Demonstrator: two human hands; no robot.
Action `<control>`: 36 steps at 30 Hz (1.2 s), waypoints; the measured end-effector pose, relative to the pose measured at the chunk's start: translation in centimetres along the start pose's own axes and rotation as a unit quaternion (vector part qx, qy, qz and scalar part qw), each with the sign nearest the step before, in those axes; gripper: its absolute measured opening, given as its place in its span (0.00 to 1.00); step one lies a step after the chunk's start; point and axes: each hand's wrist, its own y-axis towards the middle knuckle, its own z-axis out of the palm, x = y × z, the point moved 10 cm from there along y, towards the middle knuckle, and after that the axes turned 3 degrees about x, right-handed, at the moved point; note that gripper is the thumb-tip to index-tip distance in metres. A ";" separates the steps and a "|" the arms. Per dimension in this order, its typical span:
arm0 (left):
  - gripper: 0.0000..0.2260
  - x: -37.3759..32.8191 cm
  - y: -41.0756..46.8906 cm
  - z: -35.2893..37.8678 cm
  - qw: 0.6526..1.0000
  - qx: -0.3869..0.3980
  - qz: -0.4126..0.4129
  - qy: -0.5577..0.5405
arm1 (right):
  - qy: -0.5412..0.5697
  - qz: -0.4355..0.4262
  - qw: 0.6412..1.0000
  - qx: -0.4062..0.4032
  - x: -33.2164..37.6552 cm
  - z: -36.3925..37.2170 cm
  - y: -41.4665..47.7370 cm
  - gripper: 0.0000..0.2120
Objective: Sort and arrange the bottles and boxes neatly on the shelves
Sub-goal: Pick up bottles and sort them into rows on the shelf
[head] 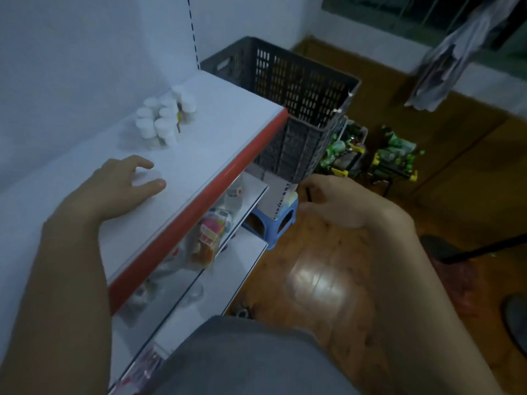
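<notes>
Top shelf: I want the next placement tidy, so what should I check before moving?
1. White-capped bottles on the top shelf grouped together: ok.
2. Bare space between them and the left hand: ok.
3. Left hand's hold on the white object under its fingers: cannot tell.
4. Right hand free: cannot tell.
5. Packets on the lower shelf neat: not ok, jumbled.

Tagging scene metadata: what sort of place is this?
Probably a mock shop corner in a home room: white metal retail shelf with red front strip, small white-capped bottles clustered on it, dark grey slotted plastic crate beside it.
</notes>
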 end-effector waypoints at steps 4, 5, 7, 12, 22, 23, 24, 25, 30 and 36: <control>0.28 0.5 4.4 -1.8 0.998 -0.018 -0.045 -0.029 | -0.016 -0.049 0.998 -0.035 0.5 -5.2 5.8 0.26; 0.28 1.0 4.8 -2.2 0.997 -0.018 -0.061 -0.031 | -0.011 -0.066 0.997 -0.047 1.4 -6.3 7.1 0.25; 0.28 2.1 4.9 -2.8 0.995 -0.024 -0.091 -0.043 | 0.008 -0.098 0.993 -0.063 3.0 -8.1 10.4 0.21; 0.24 2.4 4.5 -4.0 0.978 -0.130 -0.120 -0.114 | 0.042 -0.156 0.985 -0.066 6.7 -11.3 19.7 0.19; 0.27 -2.7 4.7 -4.7 0.940 -0.292 -0.129 -0.121 | 0.036 -0.444 0.895 0.024 18.3 -11.7 26.9 0.22; 0.24 -3.1 5.0 -4.8 0.939 -0.300 -0.134 -0.102 | 0.036 -0.466 0.883 0.031 19.1 -11.4 27.0 0.22; 0.21 -3.3 5.2 -4.7 0.937 -0.304 -0.147 -0.089 | 0.034 -0.482 0.874 0.045 19.6 -10.9 27.1 0.21; 0.18 -3.3 5.2 -4.4 0.933 -0.309 -0.164 -0.085 | 0.032 -0.493 0.867 0.063 19.9 -10.2 27.2 0.19; 0.12 -3.0 3.9 -2.9 0.906 -0.340 -0.233 -0.091 | 0.035 -0.527 0.844 0.091 20.1 -8.4 28.1 0.11; 0.11 -1.9 -0.7 -2.1 0.882 -0.359 -0.292 -0.091 | 0.080 -0.522 0.849 0.019 21.1 -8.2 28.9 0.12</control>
